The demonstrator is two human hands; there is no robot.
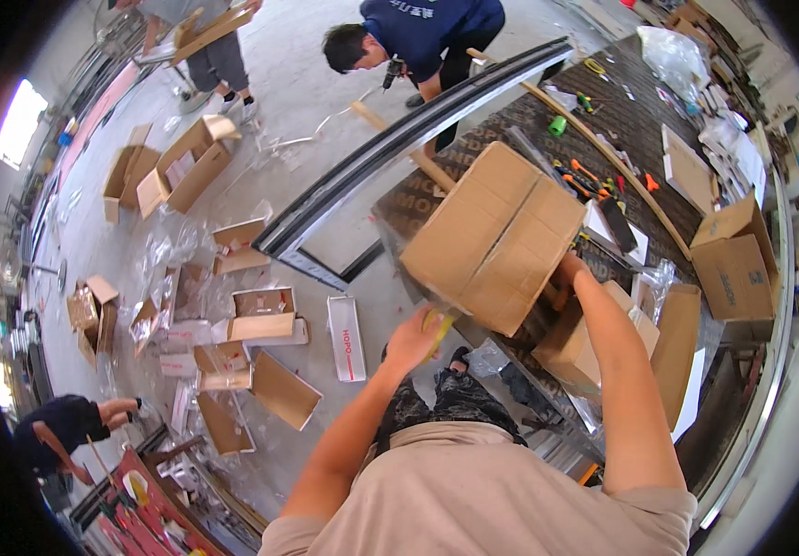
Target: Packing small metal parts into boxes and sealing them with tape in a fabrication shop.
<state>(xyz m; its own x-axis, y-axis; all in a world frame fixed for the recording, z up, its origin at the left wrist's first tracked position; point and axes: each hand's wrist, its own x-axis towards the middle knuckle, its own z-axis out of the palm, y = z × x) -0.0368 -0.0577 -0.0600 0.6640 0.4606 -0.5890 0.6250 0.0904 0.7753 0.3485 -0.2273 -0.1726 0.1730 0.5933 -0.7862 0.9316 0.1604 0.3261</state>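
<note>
A closed cardboard box sits tilted in front of me, a dark seam running across its top. My left hand is by the box's near left corner, closed round a small yellow object that is too blurred to name. At the box's right side, my right hand grips its edge, with some fingers hidden. Below that hand stands an open cardboard box. The dark printed worktable board extends beyond the closed box.
A long black-edged frame juts out to the left of the board. Beyond it a person bends over with a drill. Hand tools lie right of the box, near a wooden strip. Several opened cartons litter the floor at left.
</note>
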